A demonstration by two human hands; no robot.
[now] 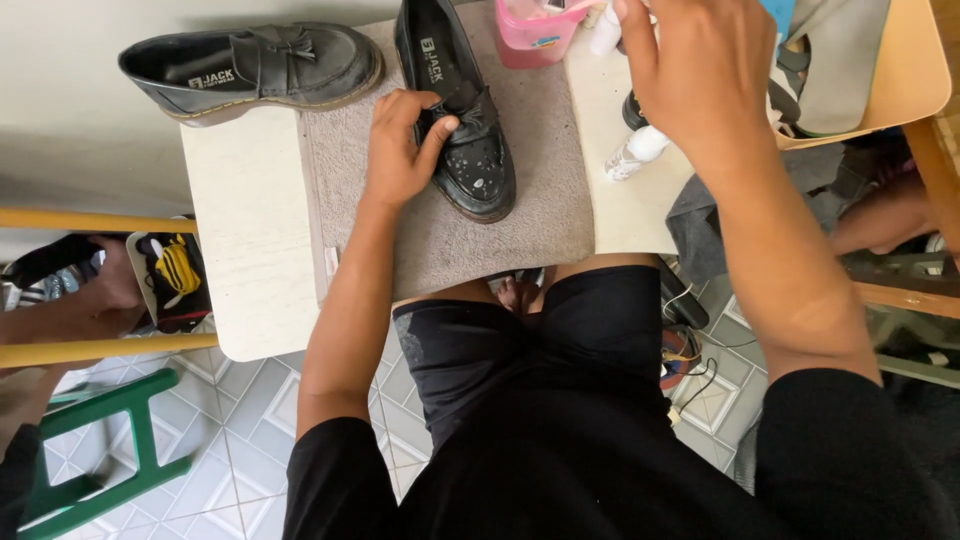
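- On the grey towel (540, 200) spread over the small pale table (250, 250), the left hand (400, 150) grips a black loafer (460, 110) — fingers curled over the near side, thumb pressed by the bow on top.
- That loafer lies with its toe pointing toward the person, and wet droplets or foam speckle the toe cap.
- The right hand (680, 70) is raised over the table's far right corner, fingers reaching up toward a white object at the frame's top edge; whether it grasps anything cannot be told, since the fingertips are cut off.
- A pink container (535, 35) stands at the towel's far edge, just beside the shoe; its contents are not clear.
- A small white bottle (635, 152) lies tilted on the table below the right wrist.
- The second black loafer (260, 70) rests on its sole at the table's far left corner, well apart from both hands.
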